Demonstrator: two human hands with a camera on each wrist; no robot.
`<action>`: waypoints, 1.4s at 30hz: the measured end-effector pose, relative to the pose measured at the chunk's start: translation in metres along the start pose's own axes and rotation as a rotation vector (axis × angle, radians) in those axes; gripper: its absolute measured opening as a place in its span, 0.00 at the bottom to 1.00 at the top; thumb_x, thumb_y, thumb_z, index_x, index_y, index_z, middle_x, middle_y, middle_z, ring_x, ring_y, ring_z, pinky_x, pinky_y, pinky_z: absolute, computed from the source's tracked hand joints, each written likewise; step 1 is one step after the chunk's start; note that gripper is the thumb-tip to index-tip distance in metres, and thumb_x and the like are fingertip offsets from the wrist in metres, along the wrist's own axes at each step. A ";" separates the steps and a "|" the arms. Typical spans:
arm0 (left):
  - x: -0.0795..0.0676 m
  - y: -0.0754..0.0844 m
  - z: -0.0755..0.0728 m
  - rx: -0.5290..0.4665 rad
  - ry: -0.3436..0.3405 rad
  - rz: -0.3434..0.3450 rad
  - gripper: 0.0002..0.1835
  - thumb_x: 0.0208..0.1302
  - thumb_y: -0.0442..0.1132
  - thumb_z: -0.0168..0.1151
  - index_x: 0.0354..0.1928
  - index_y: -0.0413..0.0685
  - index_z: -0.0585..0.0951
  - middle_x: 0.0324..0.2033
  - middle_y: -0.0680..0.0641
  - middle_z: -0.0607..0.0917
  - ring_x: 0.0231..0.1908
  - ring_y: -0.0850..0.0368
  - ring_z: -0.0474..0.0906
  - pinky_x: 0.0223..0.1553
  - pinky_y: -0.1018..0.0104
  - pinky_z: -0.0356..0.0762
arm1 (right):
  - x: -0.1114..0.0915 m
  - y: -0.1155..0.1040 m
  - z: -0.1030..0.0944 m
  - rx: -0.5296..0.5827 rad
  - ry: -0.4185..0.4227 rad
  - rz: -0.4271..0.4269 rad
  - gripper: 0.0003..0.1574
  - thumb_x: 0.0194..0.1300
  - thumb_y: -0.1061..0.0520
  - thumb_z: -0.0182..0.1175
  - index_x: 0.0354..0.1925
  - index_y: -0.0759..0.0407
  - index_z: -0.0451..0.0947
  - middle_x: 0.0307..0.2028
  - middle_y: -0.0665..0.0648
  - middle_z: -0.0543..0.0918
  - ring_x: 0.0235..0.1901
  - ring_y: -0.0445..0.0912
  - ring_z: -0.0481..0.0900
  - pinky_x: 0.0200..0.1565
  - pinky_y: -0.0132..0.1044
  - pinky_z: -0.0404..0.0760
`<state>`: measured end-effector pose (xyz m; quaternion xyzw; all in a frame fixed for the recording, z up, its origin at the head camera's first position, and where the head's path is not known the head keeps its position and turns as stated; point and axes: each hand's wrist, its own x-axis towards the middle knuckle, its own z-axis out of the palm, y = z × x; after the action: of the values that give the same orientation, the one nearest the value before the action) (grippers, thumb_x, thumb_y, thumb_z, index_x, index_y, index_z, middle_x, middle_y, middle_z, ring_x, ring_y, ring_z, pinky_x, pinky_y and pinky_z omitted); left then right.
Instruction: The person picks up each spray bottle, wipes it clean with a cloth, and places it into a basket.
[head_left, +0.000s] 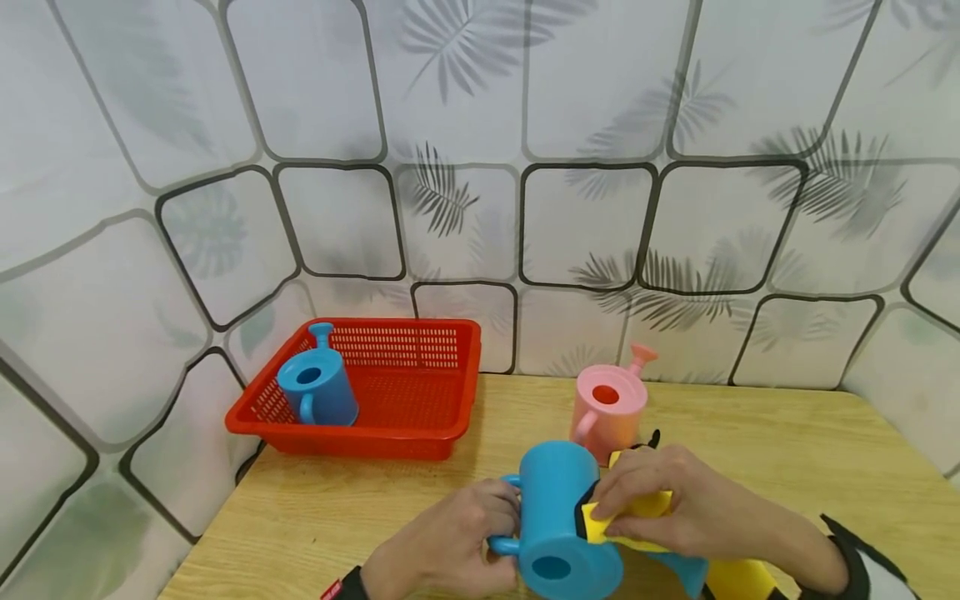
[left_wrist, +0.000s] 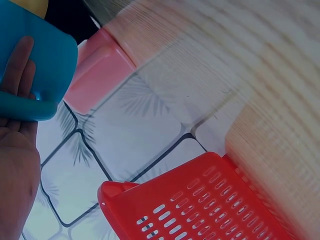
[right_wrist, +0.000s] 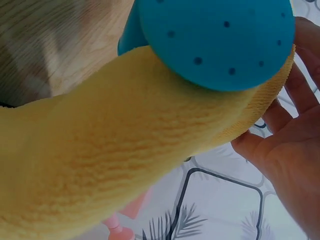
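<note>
A blue watering can (head_left: 558, 500) lies tilted low in the middle of the head view, its top opening toward me. My left hand (head_left: 467, 533) grips its handle, with the fingers passed through the loop, as the left wrist view also shows. In my right hand (head_left: 686, 500) is a yellow cloth (right_wrist: 120, 130) with a black edge, pinched between thumb and fingers against the can's side. The can's spout points right, and its round, holed sprinkler head (right_wrist: 220, 45) rests over the cloth in the right wrist view. Part of the cloth hangs below the right forearm.
Just behind the can stands a pink watering can (head_left: 618, 429). To the back left, a red plastic basket (head_left: 367, 443) holds another, upright blue watering can (head_left: 330, 398). Patterned sheeting (head_left: 465, 225) rises behind the wooden table (head_left: 780, 450).
</note>
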<state>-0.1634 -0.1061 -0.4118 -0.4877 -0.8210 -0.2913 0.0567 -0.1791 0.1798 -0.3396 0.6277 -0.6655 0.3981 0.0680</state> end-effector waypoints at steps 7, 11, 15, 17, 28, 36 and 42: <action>-0.001 0.001 0.000 -0.007 -0.006 -0.019 0.05 0.59 0.42 0.58 0.26 0.58 0.80 0.22 0.63 0.78 0.37 0.71 0.71 0.44 0.74 0.76 | -0.007 0.011 0.001 -0.075 0.061 0.079 0.23 0.47 0.71 0.72 0.43 0.58 0.83 0.37 0.56 0.88 0.39 0.45 0.83 0.47 0.24 0.81; -0.002 0.003 -0.001 -0.039 -0.018 -0.046 0.06 0.61 0.44 0.57 0.27 0.60 0.80 0.23 0.64 0.79 0.38 0.71 0.72 0.47 0.72 0.77 | -0.012 0.018 -0.001 -0.137 0.071 0.201 0.18 0.52 0.66 0.72 0.42 0.54 0.84 0.37 0.52 0.89 0.38 0.43 0.84 0.45 0.25 0.82; -0.003 0.004 -0.001 -0.066 -0.030 -0.073 0.05 0.62 0.44 0.56 0.32 0.61 0.82 0.27 0.65 0.81 0.41 0.72 0.73 0.52 0.66 0.78 | -0.017 0.026 -0.004 -0.230 0.084 0.282 0.18 0.51 0.64 0.73 0.41 0.50 0.85 0.37 0.48 0.89 0.38 0.39 0.84 0.42 0.26 0.83; -0.003 0.005 -0.002 -0.075 -0.034 -0.083 0.06 0.62 0.45 0.56 0.33 0.61 0.82 0.29 0.65 0.81 0.42 0.72 0.73 0.54 0.64 0.78 | -0.020 0.032 -0.005 -0.283 0.098 0.276 0.19 0.49 0.65 0.73 0.41 0.51 0.85 0.36 0.48 0.89 0.37 0.40 0.84 0.39 0.31 0.86; -0.005 0.005 -0.004 -0.118 -0.045 -0.125 0.08 0.64 0.45 0.54 0.36 0.63 0.84 0.34 0.67 0.84 0.44 0.71 0.75 0.55 0.59 0.78 | -0.035 0.048 -0.007 -0.374 0.118 0.354 0.18 0.50 0.66 0.72 0.40 0.49 0.85 0.36 0.47 0.89 0.35 0.40 0.84 0.35 0.44 0.87; -0.003 0.000 -0.006 -0.059 0.005 -0.047 0.07 0.58 0.39 0.56 0.24 0.58 0.77 0.25 0.62 0.79 0.40 0.71 0.74 0.52 0.67 0.78 | -0.034 0.046 -0.007 -0.327 0.106 0.334 0.19 0.51 0.67 0.72 0.41 0.48 0.85 0.37 0.46 0.89 0.37 0.40 0.84 0.37 0.41 0.88; 0.000 -0.009 -0.006 -0.003 0.048 0.065 0.09 0.54 0.35 0.58 0.19 0.52 0.72 0.18 0.56 0.73 0.36 0.68 0.72 0.51 0.71 0.77 | -0.030 0.042 -0.008 -0.254 0.069 0.272 0.23 0.52 0.72 0.68 0.44 0.52 0.84 0.40 0.50 0.89 0.41 0.42 0.84 0.43 0.33 0.85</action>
<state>-0.1721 -0.1129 -0.4104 -0.5071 -0.8027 -0.3021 0.0850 -0.2136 0.2037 -0.3711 0.5042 -0.7866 0.3375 0.1148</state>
